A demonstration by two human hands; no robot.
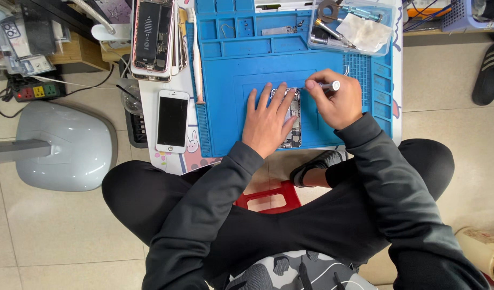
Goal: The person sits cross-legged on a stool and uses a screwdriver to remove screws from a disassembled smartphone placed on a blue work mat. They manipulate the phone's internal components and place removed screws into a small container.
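Dark sleeves lead to both hands at the frame's centre. The left hand (268,121) lies flat with spread fingers on the opened phone (293,119), pinning it to the blue mat (225,91) so it cannot slide. The right hand (335,99) pinches a small screwdriver (325,86), tip at the phone's upper edge. Further up, a clear parts tray (351,27) stays within reach.

Head camera — straight down, near the blue mat (225,102)
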